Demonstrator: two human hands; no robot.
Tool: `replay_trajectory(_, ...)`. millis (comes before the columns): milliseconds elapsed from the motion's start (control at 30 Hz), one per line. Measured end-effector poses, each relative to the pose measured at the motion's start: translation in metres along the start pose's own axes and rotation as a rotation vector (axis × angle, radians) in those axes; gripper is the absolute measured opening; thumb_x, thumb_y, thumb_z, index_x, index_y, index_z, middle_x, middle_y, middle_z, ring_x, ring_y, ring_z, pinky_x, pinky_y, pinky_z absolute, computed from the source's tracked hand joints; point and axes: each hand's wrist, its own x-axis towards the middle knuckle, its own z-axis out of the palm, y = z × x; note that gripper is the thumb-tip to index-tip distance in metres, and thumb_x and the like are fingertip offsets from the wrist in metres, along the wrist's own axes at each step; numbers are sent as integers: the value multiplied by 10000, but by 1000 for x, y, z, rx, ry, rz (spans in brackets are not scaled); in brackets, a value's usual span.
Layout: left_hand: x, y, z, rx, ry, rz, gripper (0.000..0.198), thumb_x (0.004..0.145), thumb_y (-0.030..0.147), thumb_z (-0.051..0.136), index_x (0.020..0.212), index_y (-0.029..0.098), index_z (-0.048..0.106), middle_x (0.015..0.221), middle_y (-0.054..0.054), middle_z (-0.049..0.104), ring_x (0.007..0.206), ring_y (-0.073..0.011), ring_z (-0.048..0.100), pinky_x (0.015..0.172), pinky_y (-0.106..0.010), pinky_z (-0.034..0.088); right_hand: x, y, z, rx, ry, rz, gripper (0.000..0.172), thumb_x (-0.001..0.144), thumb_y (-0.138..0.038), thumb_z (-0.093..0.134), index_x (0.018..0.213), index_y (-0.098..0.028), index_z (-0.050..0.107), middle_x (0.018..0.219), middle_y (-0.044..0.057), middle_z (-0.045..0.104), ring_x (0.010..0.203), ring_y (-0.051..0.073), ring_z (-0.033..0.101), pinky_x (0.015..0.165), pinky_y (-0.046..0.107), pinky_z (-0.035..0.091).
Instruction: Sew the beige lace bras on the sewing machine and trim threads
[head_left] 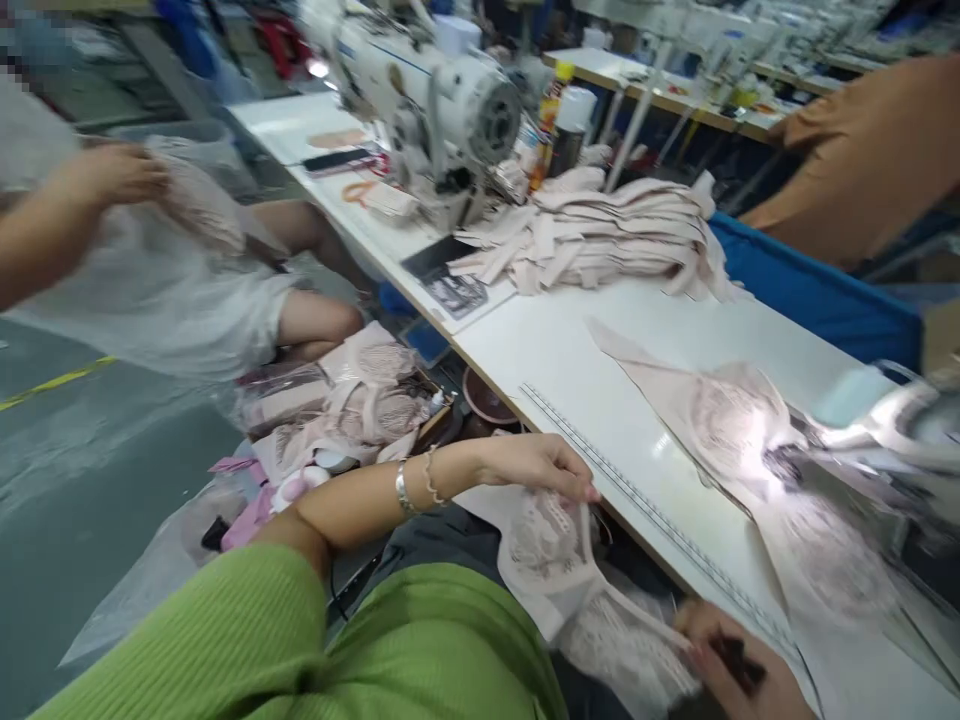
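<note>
A pale pink lace bra (pixel 545 540) hangs over my lap at the table's front edge, stretched between my two hands. My left hand (pixel 544 466) is closed in a pinch on the upper edge of one cup. At the other cup's edge, my right hand (pixel 739 660) is closed on the bra; a small dark object, too blurred to name, shows within its fingers. A second pale pink bra (pixel 731 415) lies on the white table, partly beneath the lit head of a sewing machine (pixel 892 430) at the right.
A ruler strip (pixel 637 490) runs along the table (pixel 525 340). Behind it sit a heap of pink fabric pieces (pixel 600 235), another sewing machine (pixel 442 95) and a spray can (pixel 551 120). At left, a co-worker's hand (pixel 124 175) holds fabric above bagged bras (pixel 360 400). A blue cloth bin (pixel 810 290) adjoins the far edge.
</note>
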Motion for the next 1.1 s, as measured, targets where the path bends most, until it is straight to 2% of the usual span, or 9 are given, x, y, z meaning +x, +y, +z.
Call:
replay_trajectory(100,3,-11,5,-124,61,-31,530,786,545,794,517,149,569,520,29,460,506,-80,340,519,-229,326,5,3,8,272,-21,-30,551,800,-700,664,572,-224,504,666,63,626,607,212,563,539,308,436)
replay_trajectory(267,14,-39,10,-442,115,-144,562,744,509,836,483,161,480,473,41,418,420,-67,344,454,-225,280,14,11,24,725,-58,78,618,746,-706,736,533,-244,385,451,-51,377,426,118,330,437,260,254)
replay_trajectory(567,20,-43,23,-500,138,-149,578,730,501,844,499,165,434,484,28,430,444,-71,369,465,-214,298,15,21,25,928,-102,57,574,757,-605,799,537,-233,422,432,-60,409,400,91,299,428,245,195)
replay_trajectory(700,22,-43,21,-492,133,-136,593,722,518,846,489,159,435,488,19,461,432,-67,392,452,-200,311,12,19,20,899,-90,42,571,750,-610,809,543,-228,439,454,-50,435,422,93,314,434,246,193)
replay_trajectory(800,24,-43,22,-483,118,-131,615,708,541,849,481,162,421,468,23,462,412,-61,384,433,-190,301,11,17,11,775,-110,2,606,743,-705,762,542,-226,451,469,-46,437,436,97,335,444,250,232)
replay_trajectory(867,26,-42,27,-480,105,-143,612,716,536,842,486,164,414,459,30,451,404,-57,372,425,-186,289,12,12,4,586,-175,-46,612,719,-802,694,628,-209,576,548,-8,549,480,123,439,474,262,313)
replay_trajectory(933,31,-39,34,-482,86,-163,584,721,509,841,500,165,425,469,31,459,412,-61,377,427,-188,296,14,4,1,357,-262,-111,650,705,-825,671,855,-193,704,730,51,689,597,169,582,537,276,405)
replay_trajectory(1000,39,-34,39,-482,43,-176,575,690,501,859,504,168,428,478,30,469,423,-66,386,427,-194,306,16,-5,4,170,-328,-230,578,796,-741,675,951,-187,724,814,71,724,661,178,626,568,268,427)
replay_trajectory(1100,54,-21,37,-360,15,-157,554,699,542,838,526,162,475,496,29,485,434,-71,403,442,-203,332,15,-12,10,144,-348,-451,444,964,-559,591,749,-175,659,613,5,589,507,107,479,497,245,330)
